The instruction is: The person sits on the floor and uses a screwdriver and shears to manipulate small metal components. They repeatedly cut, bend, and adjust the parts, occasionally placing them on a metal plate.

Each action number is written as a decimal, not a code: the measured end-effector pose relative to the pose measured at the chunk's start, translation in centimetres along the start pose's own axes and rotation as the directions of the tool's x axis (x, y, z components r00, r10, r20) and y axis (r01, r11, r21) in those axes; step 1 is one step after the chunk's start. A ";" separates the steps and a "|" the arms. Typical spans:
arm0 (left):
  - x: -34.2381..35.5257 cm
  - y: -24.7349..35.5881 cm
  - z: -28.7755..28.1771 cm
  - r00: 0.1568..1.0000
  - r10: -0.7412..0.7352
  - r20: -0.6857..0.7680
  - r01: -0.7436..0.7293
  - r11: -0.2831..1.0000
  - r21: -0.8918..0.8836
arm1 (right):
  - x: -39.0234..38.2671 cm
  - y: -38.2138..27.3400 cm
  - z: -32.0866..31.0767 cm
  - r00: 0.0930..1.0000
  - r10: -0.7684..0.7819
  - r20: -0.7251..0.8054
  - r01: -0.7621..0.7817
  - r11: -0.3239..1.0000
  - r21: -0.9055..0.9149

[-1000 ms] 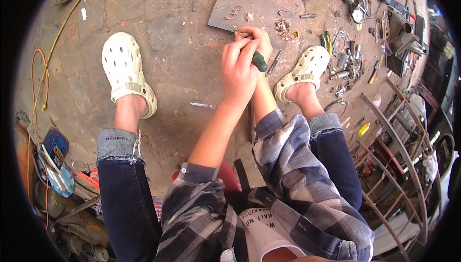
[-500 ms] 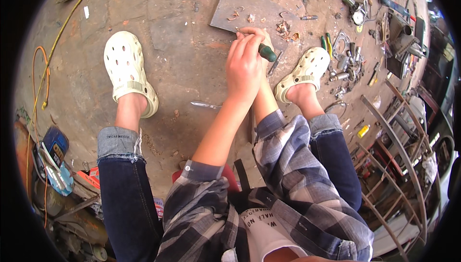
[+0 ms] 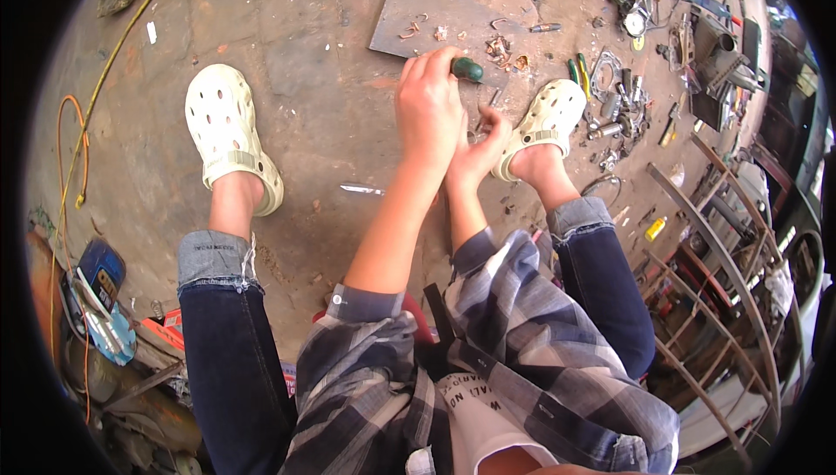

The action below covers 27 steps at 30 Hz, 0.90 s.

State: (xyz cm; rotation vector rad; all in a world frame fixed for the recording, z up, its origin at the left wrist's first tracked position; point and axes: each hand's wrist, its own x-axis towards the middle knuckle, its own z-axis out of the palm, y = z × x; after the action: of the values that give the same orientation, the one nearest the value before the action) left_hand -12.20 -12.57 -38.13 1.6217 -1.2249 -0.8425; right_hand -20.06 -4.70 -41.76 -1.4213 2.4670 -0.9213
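My left hand (image 3: 427, 105) is closed round a green-handled tool (image 3: 468, 69). Only the rounded handle end shows past the fingers; the rest is hidden under the hand. Just below and to the right, my right hand (image 3: 476, 154) has its fingers curled, somewhat smeared by motion. A small greyish thing seems to lie inside its curl, too unclear to name. Beyond both hands lies a flat metal plate (image 3: 396, 18) on the floor. Copper-coloured scraps (image 3: 497, 50) are scattered on its right part. A thin dark rod (image 3: 497, 98) lies beside my right fingers.
Pliers with green and yellow handles (image 3: 579, 76) and several metal parts (image 3: 623, 109) lie beyond my right shoe (image 3: 550, 118). A knife blade (image 3: 360, 188) rests left of my forearms. A curved metal frame (image 3: 718, 249) stands at right; a yellow hose (image 3: 122, 40) runs at far left.
My hands have come apart. The left has moved slightly up and left with the green-handled tool; the right has drawn back toward me, its fingers now showing. The view has shifted a little.
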 end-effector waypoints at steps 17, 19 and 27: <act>0.0 -0.9 -0.6 0.999 -0.009 0.043 0.011 0.999 -0.033 | -8.6 3.8 -4.6 0.852 0.340 0.398 -0.246 0.931 -0.271; 0.0 -0.8 -0.8 0.999 0.007 0.046 -0.005 0.999 -0.043 | -8.5 4.1 -4.8 0.807 0.428 0.406 -0.460 0.888 -0.022; -0.2 -0.9 -0.3 0.999 0.009 0.043 -0.007 1.000 -0.028 | 2.1 -8.7 -11.0 0.779 0.227 0.585 -0.577 0.625 0.526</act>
State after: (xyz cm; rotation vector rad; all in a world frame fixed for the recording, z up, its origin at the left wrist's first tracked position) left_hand -11.72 -12.20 -38.87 1.5823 -1.2436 -0.8905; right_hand -19.41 -4.81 -27.59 -0.6455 1.6732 -1.0551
